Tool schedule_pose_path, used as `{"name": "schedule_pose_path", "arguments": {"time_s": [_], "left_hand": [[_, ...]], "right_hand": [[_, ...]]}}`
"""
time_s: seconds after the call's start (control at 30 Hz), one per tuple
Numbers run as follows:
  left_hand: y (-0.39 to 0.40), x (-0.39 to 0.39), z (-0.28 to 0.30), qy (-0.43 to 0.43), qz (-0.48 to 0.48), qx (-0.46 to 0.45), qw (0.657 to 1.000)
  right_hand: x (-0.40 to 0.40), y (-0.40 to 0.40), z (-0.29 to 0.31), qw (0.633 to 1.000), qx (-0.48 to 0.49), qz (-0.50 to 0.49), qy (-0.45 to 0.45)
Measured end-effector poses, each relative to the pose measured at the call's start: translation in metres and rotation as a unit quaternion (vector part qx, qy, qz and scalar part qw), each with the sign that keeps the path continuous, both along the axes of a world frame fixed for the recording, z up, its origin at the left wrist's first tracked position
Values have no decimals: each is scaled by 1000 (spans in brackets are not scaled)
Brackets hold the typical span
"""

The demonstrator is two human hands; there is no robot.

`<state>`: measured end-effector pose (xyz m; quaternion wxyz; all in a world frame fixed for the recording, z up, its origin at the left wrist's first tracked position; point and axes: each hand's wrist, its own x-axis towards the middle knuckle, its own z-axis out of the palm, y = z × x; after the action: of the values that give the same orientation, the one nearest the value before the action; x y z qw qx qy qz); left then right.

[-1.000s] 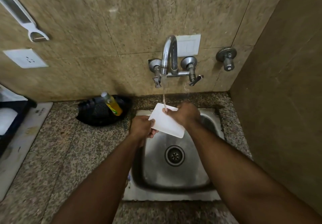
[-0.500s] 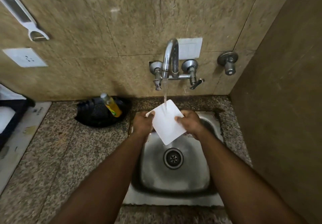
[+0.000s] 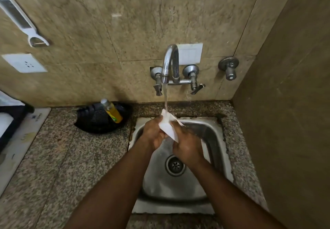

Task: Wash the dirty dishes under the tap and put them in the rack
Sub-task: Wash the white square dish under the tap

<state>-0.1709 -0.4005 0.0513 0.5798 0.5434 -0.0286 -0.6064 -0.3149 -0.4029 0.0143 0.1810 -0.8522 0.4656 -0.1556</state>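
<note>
- The white plate [image 3: 168,128] is held over the back half of the steel sink [image 3: 210,136], tilted on edge, so only a narrow white strip shows between the two hands.
- The left hand [image 3: 153,134] grips the plate's left side with fingers curled round its edge; the thumb lies on the near face.
- The right hand [image 3: 187,146] holds the plate's right and lower side, its fingers wrapped against the white surface; the two hands sit just beside each other, nearly touching at the plate's lower corner.
- The plate's top corner pokes up past both hands and meets the stream of water [image 3: 165,96] that falls from the tap [image 3: 169,62].
- The tap's spout arches out from the tiled wall [image 3: 125,23], with a lever handle on each side; the plate lies below the spout and apart from it.
- The sink's drain [image 3: 175,165] lies below the right wrist, and the basin floor around it shows bare.
- The sink rim sits flush in a speckled granite worktop [image 3: 62,157]; a side wall [image 3: 285,121] stands close to the sink's right rim, leaving only a narrow strip of worktop there.
- To the left the worktop runs wide. A black dish [image 3: 100,121] sits at the back against the wall, near the sink's left back corner, with a yellow bottle [image 3: 112,111] leaning in it.
- At the far left edge a white board [image 3: 23,139] lies on the worktop, with a dark object, cut off by the frame, over it.
</note>
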Motion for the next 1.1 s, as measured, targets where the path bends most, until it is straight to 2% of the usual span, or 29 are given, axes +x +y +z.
{"name": "schedule_pose_path", "arguments": {"time_s": [0.1,0.17,0.23,0.4,0.47,0.53,0.6,0.67,0.73,0.97,1.1], "left_hand": [[5,0,-7,3,-11,-5,1000],[10,0,-9,-22,-23,-21,999],[12,0,-14,-54,-25,-35,998],[17,1,-20,-81,-14,-58,995],[20,4,-20,-70,7,-56,996],[23,8,-22,-52,29,-58,997],[27,13,-28,-46,50,-38,997],[30,17,-32,-55,67,2,996],[34,22,-37,-66,72,32,995],[31,26,-35,-112,72,90,987],[19,25,-33,-134,76,76,985]], "right_hand": [[1,-3,-12,991,99,24,-83],[5,-11,-12,978,160,-9,-135],[8,-18,-10,968,202,-45,-140],[18,-30,0,977,171,-52,-115],[26,-35,3,967,190,-99,-136],[32,-44,2,932,251,-186,-184],[32,-48,5,872,332,-247,-261],[30,-47,12,809,403,-247,-349],[25,-44,14,789,431,-227,-374],[10,-40,14,785,475,-195,-346],[9,-39,14,797,477,-156,-335]]}}
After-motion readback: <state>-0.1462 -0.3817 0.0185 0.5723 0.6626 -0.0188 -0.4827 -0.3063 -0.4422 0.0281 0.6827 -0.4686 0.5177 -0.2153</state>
